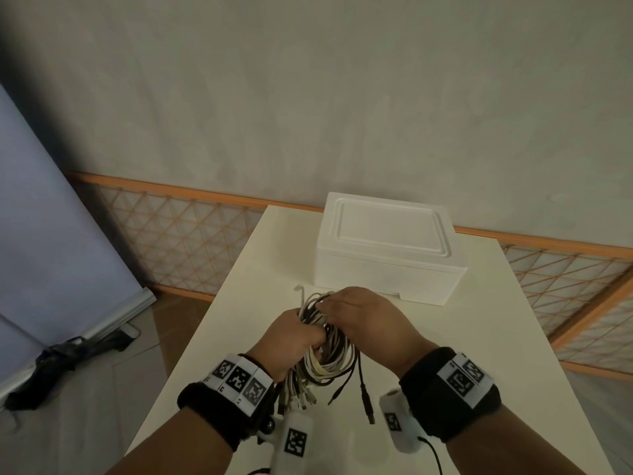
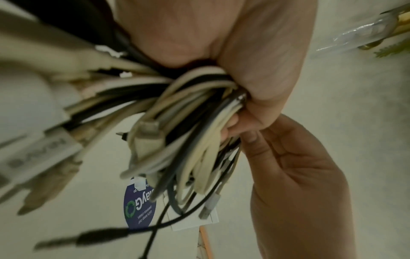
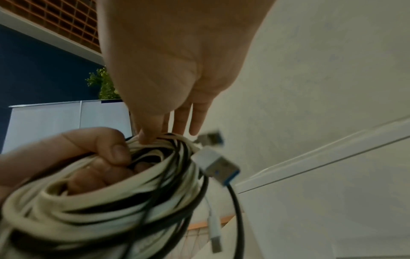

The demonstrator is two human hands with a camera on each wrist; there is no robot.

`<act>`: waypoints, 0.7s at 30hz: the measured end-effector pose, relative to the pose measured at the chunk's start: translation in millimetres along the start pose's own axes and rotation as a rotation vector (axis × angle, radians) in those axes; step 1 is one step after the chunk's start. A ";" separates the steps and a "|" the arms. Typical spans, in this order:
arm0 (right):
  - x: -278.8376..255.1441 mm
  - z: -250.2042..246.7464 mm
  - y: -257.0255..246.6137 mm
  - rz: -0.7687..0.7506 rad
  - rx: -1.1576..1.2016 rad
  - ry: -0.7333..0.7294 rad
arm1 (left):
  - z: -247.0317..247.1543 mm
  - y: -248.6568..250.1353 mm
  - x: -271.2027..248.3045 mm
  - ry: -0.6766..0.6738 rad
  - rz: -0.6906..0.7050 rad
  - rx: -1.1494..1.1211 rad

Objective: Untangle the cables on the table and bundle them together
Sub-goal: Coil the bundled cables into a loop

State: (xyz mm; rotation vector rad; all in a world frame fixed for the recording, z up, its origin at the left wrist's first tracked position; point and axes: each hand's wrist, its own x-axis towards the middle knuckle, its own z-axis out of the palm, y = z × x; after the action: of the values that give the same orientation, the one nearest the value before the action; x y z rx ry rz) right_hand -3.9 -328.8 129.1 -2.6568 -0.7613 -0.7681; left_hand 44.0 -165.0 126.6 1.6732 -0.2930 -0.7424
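A bundle of white and black cables is held above the cream table. My left hand grips the coiled loops in its fist, its fingers curled round them in the left wrist view. My right hand lies on the far top of the bundle with straight fingers, its thumb tip touching the loops. Several plug ends hang loose from the near side. A white USB plug sticks out beside the coil.
A white foam box with its lid on stands on the table just beyond my hands. An orange lattice fence runs behind the table. A dark object lies on the floor to the left.
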 end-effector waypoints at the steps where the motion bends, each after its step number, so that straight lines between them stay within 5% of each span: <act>1: 0.2 -2.0 0.9 -0.017 -0.041 -0.007 | -0.2 2.4 -1.3 -0.011 0.020 0.037; 6: 7.8 -8.0 2.0 0.075 -0.073 -0.112 | -3.6 7.5 -3.1 -0.038 0.112 0.262; 10: 13.3 -17.4 2.9 0.647 0.476 -0.252 | -7.4 7.0 -3.6 -0.080 0.166 0.390; 14: 2.9 -16.3 6.6 0.814 0.755 -0.121 | -7.4 6.7 -4.4 -0.096 0.176 0.401; 16: 0.1 -5.5 10.3 0.820 0.695 -0.128 | -9.0 5.9 -5.3 -0.067 0.166 0.404; 19: -5.8 -0.9 10.8 0.913 0.281 -0.088 | -16.2 6.4 -4.8 -0.004 0.120 0.382; 21: -9.2 -6.4 0.0 0.709 0.095 0.090 | -18.9 8.4 -3.9 0.011 0.099 0.429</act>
State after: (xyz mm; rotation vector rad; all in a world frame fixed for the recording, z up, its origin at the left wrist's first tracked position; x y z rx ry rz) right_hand -13.2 -335.1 129.2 -2.5062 0.1766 -0.6165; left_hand 54.3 -150.0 137.1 2.0475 -0.5527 -0.6238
